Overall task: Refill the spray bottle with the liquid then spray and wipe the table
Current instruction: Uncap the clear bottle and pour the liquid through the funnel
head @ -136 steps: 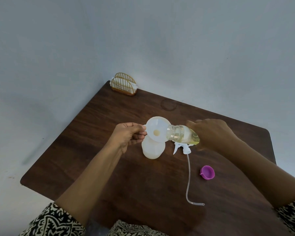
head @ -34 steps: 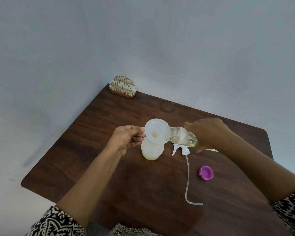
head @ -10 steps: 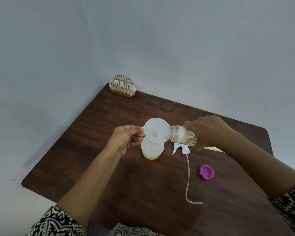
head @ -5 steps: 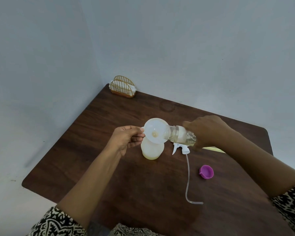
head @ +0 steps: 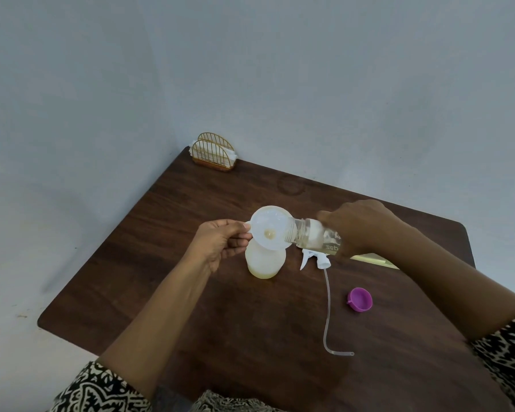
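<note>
the funnel (head: 269, 230) sits over the neck of the spray bottle (head: 265, 263), so its mouth can't be seen. the right hand (head: 357, 224) wraps the back end of the clear bottle (head: 312, 237), hiding its base and most of the label. a pale yellow thing (head: 372, 258), maybe a cloth, pokes out from behind the right arm (head: 428, 278). the table (head: 191, 292) and both sleeves (head: 101, 391) run off the bottom edge.

Clear bottle (head: 315, 237): partial upside-down lettering, not legible.

Translucent spray bottle (head: 265, 263) stands upright under a white funnel (head: 268, 226), a clear refill bottle (head: 312, 237) tipped into it.
</note>
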Tool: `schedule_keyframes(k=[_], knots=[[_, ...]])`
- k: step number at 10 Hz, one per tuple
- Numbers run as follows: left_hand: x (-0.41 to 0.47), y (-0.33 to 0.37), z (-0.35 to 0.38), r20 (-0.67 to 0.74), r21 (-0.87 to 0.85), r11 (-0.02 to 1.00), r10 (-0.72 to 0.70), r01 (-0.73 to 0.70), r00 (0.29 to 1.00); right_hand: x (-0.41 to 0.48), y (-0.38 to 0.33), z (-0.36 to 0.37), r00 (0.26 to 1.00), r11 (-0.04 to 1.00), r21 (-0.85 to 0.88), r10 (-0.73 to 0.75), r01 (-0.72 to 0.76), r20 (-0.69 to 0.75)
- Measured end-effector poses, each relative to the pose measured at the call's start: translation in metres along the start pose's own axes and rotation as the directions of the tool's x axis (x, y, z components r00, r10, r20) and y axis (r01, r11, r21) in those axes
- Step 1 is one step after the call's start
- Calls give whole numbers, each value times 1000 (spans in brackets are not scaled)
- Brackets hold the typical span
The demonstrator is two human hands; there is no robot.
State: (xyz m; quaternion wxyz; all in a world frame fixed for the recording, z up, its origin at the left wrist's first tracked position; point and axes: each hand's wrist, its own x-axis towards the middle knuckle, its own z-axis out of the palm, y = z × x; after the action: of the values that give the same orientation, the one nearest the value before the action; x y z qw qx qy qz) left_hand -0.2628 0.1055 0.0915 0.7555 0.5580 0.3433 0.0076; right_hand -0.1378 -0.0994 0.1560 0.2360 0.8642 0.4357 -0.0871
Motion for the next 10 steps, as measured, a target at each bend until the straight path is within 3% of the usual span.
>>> schedule_keyframes(k=[10], knots=[[3, -1, -1, 5, -2, 1000, 6, -6, 1000, 2, 2, -8, 998, 999, 23, -25, 24, 56]])
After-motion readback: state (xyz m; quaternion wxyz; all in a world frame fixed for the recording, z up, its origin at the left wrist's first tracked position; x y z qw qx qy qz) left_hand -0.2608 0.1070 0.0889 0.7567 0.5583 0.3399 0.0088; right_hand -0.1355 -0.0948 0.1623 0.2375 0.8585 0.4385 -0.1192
